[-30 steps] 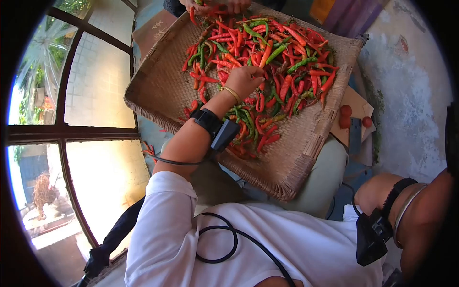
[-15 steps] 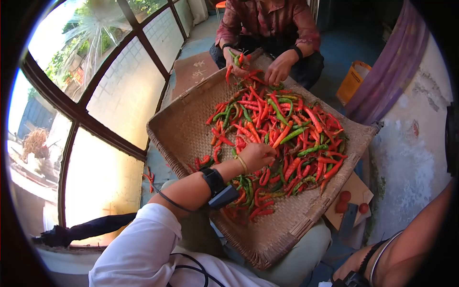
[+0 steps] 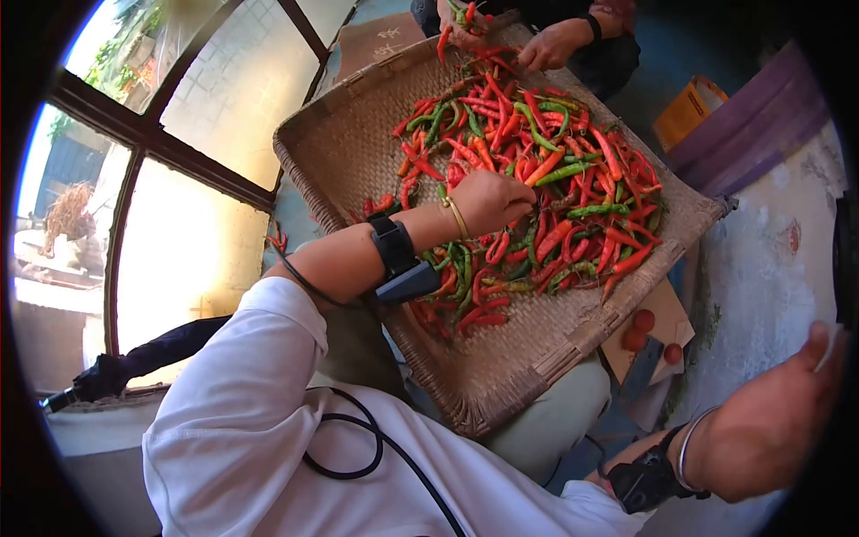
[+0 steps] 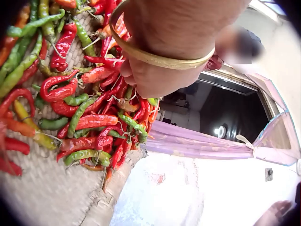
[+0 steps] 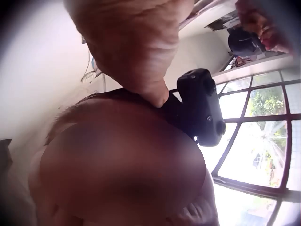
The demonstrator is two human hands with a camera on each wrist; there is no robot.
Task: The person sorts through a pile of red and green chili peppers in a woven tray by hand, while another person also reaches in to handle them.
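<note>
- Dozens of long, glossy red, orange and green chillies (image 3: pixel 573 170) lie heaped in the shallow, tan woven basket (image 3: pixel 349 148), and the left hand (image 3: pixel 490 201) is right on them!
- Its fingers curl down at the heap, tips hidden; I can't tell whether they pinch a pod. A blind tug could snap a stem or drag tangled neighbours along.
- Up goes the risk at the right hand (image 3: pixel 756 434): raised well apart from the basket, its fingertips cut off, so I can't tell its grip. That leaves the near corner without its help.
- That corner overhangs a pale-trousered knee (image 3: pixel 559 407); if the knee shifts, the basket could tip and spill pods.
- Watch the thin gold-coloured bangle (image 3: pixel 458 217), hanging close to those stems: it might snag.
- Across the basket, a second person's bare hand (image 3: pixel 557 45) works the far edge; pulling there could jolt everything.
</note>
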